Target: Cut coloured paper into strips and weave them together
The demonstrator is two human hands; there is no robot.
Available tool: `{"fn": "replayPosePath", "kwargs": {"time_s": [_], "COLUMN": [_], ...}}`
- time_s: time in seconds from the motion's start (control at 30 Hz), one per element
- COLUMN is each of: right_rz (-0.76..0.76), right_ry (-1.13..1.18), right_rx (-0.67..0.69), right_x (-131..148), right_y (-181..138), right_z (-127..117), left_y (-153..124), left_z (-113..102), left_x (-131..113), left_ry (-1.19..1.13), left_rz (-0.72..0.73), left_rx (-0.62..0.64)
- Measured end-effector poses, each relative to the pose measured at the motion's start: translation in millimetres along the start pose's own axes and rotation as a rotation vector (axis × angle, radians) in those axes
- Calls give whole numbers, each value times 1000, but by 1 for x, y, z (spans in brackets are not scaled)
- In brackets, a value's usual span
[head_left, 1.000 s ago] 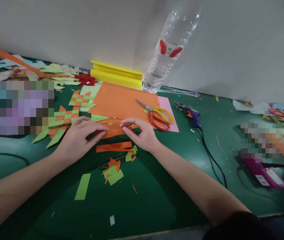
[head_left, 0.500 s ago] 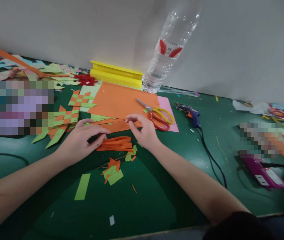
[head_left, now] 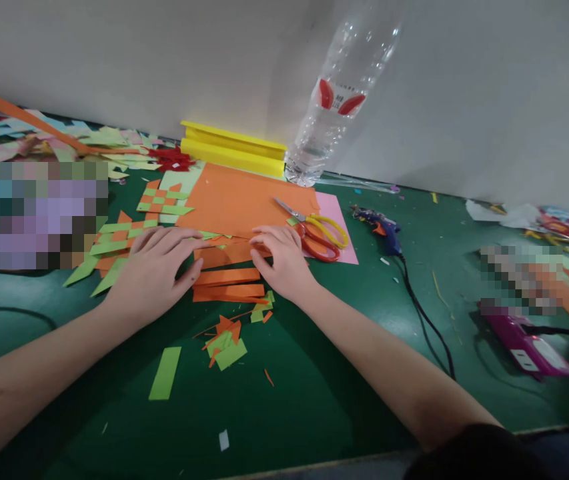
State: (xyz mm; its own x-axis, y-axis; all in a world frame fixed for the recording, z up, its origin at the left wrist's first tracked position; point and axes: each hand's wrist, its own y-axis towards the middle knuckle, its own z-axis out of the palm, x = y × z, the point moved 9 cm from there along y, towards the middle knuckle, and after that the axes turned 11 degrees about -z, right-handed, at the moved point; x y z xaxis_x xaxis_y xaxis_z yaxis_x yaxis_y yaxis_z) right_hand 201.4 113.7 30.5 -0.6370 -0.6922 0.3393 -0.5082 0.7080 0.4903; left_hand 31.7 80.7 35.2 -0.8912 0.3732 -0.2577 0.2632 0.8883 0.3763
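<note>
My left hand [head_left: 157, 270] hovers over or rests at the left end of some orange paper [head_left: 229, 253], fingers stretched out and thumb apart. At the right end is my right hand [head_left: 284, 265], its fingers slightly bent and thumb spread away from them; whether its fingertips touch the paper I cannot tell. Between the hands and just below them lie folded orange paper strips [head_left: 229, 292]. A large orange sheet [head_left: 244, 197] is behind them. Scissors [head_left: 309, 219] with yellow and red handles lie on it, beyond my right hand. Woven green-and-orange paper pieces [head_left: 129, 230] are beside my left hand.
Green and orange scraps [head_left: 227, 347] litter the green table [head_left: 314, 413]. A plastic bottle [head_left: 334, 100] and a yellow folded piece [head_left: 234, 148] stand by the wall. To the right lie a glue gun [head_left: 381, 227] with a black cord and a magenta power strip [head_left: 529, 347].
My left hand has moved slightly left and flattened, off the orange strips. My right hand has shifted little, its fingers lower. The strips now lie apart from one another.
</note>
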Motion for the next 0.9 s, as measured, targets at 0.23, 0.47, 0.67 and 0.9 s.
{"fn": "replayPosePath", "kwargs": {"time_s": [0.23, 0.47, 0.67, 0.9], "right_rz": [2, 13, 0, 1], "right_ry": [-33, 3, 10, 3], "right_rx": [52, 91, 80, 86], "right_x": [-2, -6, -4, -3], "right_y": [-2, -3, -2, -2], "right_z": [7, 12, 11, 10], "left_y": [-3, -5, -4, -4], "left_z": [19, 27, 26, 25], "left_x": [9, 13, 13, 11], "left_ry": [46, 66, 39, 69], "left_rz": [-64, -85, -86, -76], "left_rx": [87, 133, 139, 134]}}
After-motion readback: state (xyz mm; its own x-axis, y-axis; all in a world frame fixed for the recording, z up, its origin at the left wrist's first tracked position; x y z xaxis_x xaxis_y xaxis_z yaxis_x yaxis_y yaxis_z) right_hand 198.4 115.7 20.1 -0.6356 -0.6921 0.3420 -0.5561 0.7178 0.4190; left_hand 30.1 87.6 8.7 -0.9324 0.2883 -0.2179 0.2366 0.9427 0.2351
